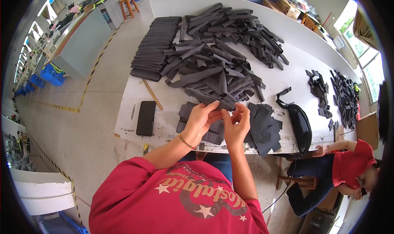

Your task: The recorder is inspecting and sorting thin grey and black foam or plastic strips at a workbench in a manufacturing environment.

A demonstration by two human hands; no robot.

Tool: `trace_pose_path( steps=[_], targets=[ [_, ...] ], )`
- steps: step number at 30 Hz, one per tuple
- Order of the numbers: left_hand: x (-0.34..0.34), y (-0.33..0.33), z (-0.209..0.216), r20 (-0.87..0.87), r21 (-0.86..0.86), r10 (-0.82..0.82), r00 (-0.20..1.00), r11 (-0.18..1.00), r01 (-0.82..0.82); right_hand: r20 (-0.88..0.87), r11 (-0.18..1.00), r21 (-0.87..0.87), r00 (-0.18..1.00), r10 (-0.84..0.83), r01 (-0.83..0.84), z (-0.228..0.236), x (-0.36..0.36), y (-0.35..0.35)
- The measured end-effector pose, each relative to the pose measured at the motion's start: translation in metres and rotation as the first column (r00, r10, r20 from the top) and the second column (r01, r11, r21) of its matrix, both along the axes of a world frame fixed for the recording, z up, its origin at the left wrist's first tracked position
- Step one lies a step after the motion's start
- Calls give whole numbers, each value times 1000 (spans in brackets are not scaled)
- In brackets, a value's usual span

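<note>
Spreading right across the middle, the white surface (297, 65) carries almost everything, and beyond its left side a grey counter (80, 45) stands on the floor. Over on the right sits a co-worker (353, 162) in a red top and dark trousers, one hand near the surface's edge. Now the big heap (221, 49) of dark curled strips, tumbled every which way over the far half, and tight against its left, a neat row (152, 49) of similar pieces laid side by side. Far right, a mound of small dark pieces (344, 96), with a looser cluster (318, 92) just beside it. Nearer, a fanned pile of flat dark pieces (262, 127) lies to the right of the hands, between them and a black case (301, 127) with its strap looped upward. Under and beside the left wrist, more flat dark pieces (186, 110); further left, a black phone (146, 118) lies flat. And here are the hands, at the near edge of the heap: the left hand (202, 121) has its fingers closed around a dark strip (205, 97), which is held up slantwise, while the right hand (237, 127), fingers bent, pinches at its right end. Smaller yet, a thin wooden stick (152, 95) lies aslant above the phone, and a slim bracelet (186, 142) circles the left wrist.
</note>
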State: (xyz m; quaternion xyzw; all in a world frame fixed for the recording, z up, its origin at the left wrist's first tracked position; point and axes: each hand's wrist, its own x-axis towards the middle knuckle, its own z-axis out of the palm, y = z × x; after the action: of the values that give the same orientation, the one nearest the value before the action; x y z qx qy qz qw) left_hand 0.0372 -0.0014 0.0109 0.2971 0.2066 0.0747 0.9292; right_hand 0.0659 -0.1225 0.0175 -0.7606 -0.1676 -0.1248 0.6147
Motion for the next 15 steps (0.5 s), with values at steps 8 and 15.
trace_pose_path(
  steps=[8, 15],
  targets=[
    [1, 17, -2, -49, -62, 86, 995, 994, -89, 146, 997, -76, 989, -9, 21, -2, 0, -6],
    [4, 19, -3, -24, -80, 105, 994, 991, -107, 149, 997, -55, 987, 52, -44, 1, -8, -8]
  ],
)
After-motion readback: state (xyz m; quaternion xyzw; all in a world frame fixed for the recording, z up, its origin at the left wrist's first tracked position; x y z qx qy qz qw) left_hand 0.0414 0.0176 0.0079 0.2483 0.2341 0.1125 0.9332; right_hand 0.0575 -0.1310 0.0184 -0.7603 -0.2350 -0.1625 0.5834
